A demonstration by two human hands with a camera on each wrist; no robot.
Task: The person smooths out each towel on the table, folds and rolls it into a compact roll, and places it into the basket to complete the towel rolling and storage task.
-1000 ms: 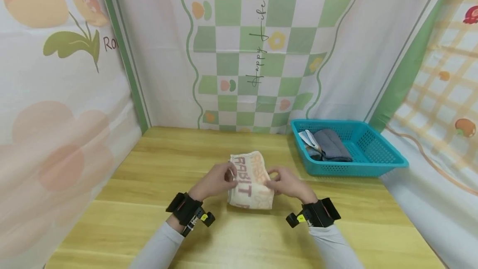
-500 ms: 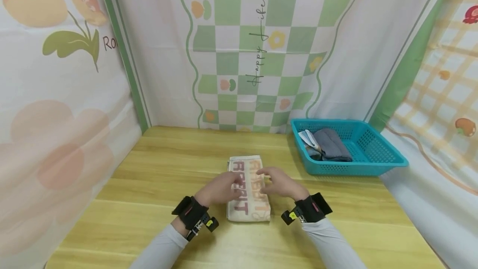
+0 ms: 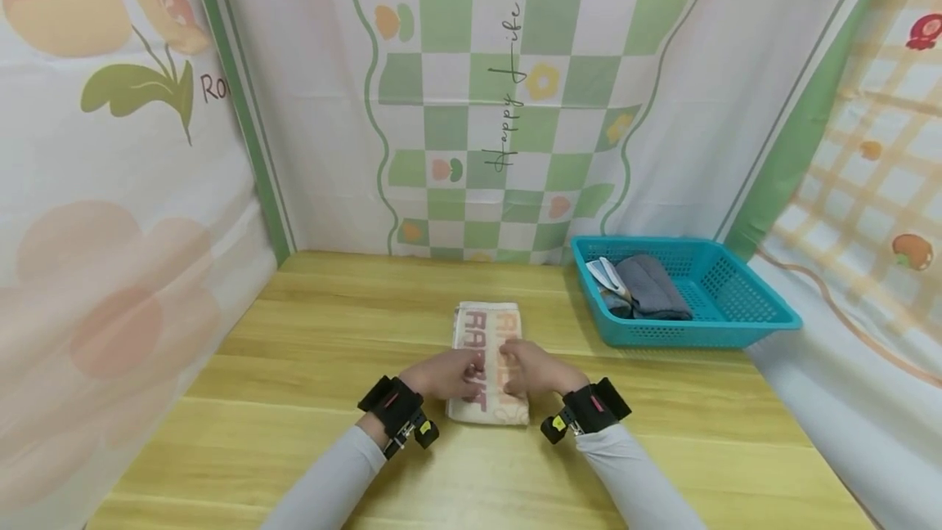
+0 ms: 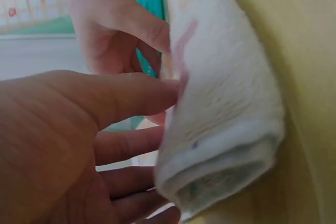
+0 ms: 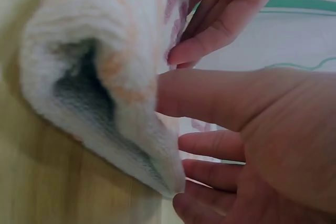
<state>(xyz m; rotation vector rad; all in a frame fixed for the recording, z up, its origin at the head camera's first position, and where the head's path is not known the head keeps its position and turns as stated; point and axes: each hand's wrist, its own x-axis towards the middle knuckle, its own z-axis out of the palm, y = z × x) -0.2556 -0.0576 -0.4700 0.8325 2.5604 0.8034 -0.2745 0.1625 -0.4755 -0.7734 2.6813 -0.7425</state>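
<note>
A cream towel [image 3: 491, 325] with purple and orange lettering lies folded into an oblong on the table. My left hand [image 3: 445, 373] touches the left half of its top with the thumb and fingertips. On the right half rests my right hand [image 3: 543, 368], its fingers slightly bent and apart from the left ones. Seen from the left wrist, the towel [image 4: 226, 77] shows a thick rolled-over edge beside the thumb. From the right wrist, the folded end of the towel [image 5: 123, 35] gapes, with a grey-green inner side visible. Neither hand's fingers wrap under the towel.
At the back right stands a turquoise plastic basket [image 3: 684, 335]. Inside, on its left side, are a folded grey cloth [image 3: 653, 286] and a white-and-blue patterned cloth [image 3: 609, 276]. Printed curtains [image 3: 324, 145] enclose the wooden table [image 3: 331, 317] at the back and sides.
A second ago both hands held the towel raised and curved. It then lay flat under the hands. Since then the hands have moved closer together on top, and the towel has shifted slightly away.
</note>
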